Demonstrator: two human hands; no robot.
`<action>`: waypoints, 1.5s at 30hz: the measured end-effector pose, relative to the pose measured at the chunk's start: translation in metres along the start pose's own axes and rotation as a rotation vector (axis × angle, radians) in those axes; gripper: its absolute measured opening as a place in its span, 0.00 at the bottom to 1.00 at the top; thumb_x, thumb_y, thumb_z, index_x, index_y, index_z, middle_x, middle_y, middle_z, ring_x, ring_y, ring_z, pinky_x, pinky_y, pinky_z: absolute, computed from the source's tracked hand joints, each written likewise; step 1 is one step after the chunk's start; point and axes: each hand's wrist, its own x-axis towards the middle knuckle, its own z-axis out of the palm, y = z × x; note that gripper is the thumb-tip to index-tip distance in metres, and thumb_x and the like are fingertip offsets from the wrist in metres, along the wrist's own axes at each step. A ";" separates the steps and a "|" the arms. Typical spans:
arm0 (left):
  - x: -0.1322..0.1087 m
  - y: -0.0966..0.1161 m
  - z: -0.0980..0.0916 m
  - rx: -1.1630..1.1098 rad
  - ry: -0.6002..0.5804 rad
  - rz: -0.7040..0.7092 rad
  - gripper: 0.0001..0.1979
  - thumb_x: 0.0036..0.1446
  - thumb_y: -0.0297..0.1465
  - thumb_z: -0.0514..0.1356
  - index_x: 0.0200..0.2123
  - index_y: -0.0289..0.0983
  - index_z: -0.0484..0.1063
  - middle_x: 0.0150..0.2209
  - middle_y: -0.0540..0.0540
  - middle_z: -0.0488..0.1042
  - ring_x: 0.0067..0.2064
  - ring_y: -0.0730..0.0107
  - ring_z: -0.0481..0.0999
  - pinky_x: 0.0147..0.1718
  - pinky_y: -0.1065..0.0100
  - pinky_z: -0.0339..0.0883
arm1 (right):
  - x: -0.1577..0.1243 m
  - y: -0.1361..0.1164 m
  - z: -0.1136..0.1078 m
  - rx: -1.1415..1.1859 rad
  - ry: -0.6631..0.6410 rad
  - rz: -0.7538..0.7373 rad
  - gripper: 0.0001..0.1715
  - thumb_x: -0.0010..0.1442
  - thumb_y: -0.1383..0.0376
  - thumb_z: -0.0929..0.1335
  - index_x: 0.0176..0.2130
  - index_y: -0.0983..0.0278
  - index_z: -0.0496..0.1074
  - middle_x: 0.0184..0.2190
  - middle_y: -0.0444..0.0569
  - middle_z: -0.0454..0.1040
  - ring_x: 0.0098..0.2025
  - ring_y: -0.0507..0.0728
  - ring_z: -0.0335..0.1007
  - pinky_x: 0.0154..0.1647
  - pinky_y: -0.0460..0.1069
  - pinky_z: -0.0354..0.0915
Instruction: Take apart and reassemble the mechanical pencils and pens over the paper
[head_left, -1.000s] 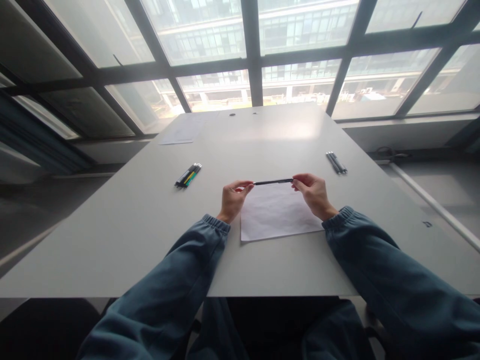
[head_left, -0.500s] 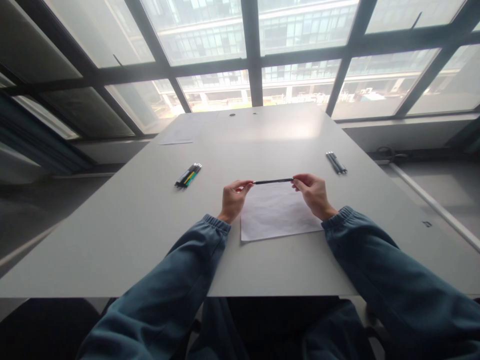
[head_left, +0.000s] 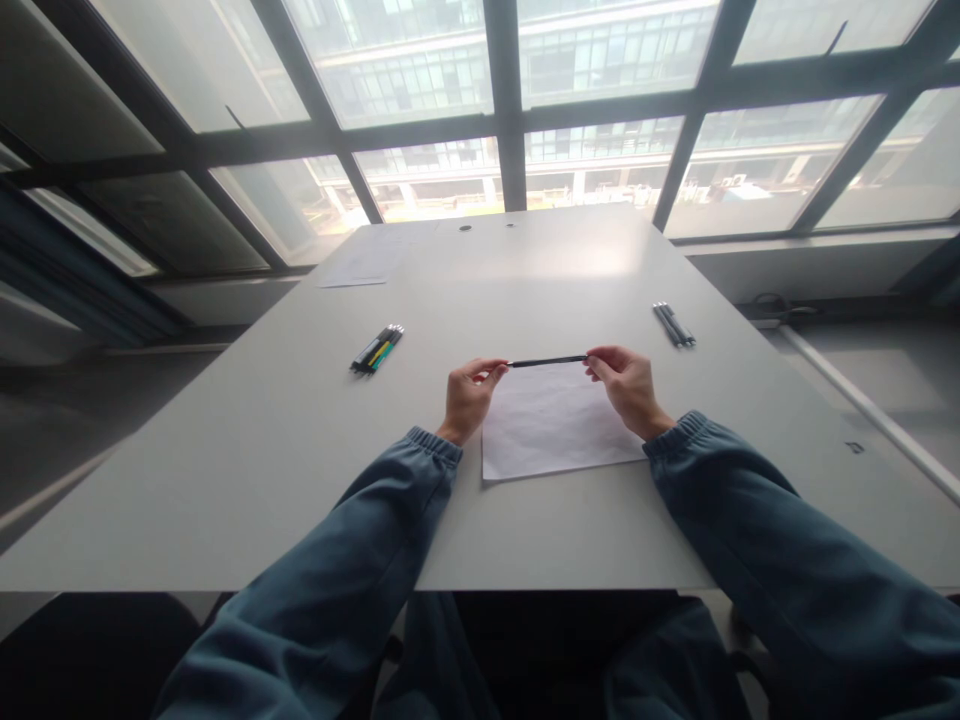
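Note:
A slim black pen is stretched level between my two hands over the far edge of a white sheet of paper. My left hand pinches its left end between thumb and fingers. The right end is pinched by my right hand, whose wrist lies over the paper's right side. To the left lies a bunch of several pens, mostly black, with yellow and green ones among them. A smaller group of dark pens rests to the right.
The white table reaches to the large window. More paper lies at its far left corner. A small round dark spot shows at the far edge, and a small dark mark near the right edge.

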 end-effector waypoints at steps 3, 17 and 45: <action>0.000 0.000 0.000 0.003 0.001 -0.001 0.12 0.57 0.41 0.68 0.38 0.39 0.84 0.39 0.43 0.84 0.41 0.61 0.80 0.37 0.66 0.69 | -0.001 0.000 0.000 0.012 0.004 0.001 0.14 0.53 0.58 0.75 0.37 0.66 0.78 0.31 0.50 0.81 0.30 0.55 0.75 0.31 0.50 0.71; 0.000 0.002 0.001 0.016 0.011 -0.010 0.12 0.57 0.41 0.68 0.37 0.39 0.84 0.38 0.43 0.84 0.41 0.61 0.80 0.37 0.66 0.69 | 0.000 0.001 0.001 -0.013 0.010 -0.010 0.16 0.54 0.56 0.75 0.37 0.65 0.78 0.30 0.50 0.80 0.29 0.55 0.75 0.31 0.50 0.72; -0.001 0.002 0.001 0.052 -0.006 -0.024 0.14 0.59 0.42 0.66 0.38 0.37 0.83 0.38 0.42 0.84 0.42 0.61 0.82 0.38 0.65 0.70 | -0.001 0.001 0.000 0.022 0.017 -0.021 0.12 0.54 0.60 0.75 0.35 0.65 0.78 0.29 0.48 0.80 0.28 0.53 0.73 0.29 0.49 0.69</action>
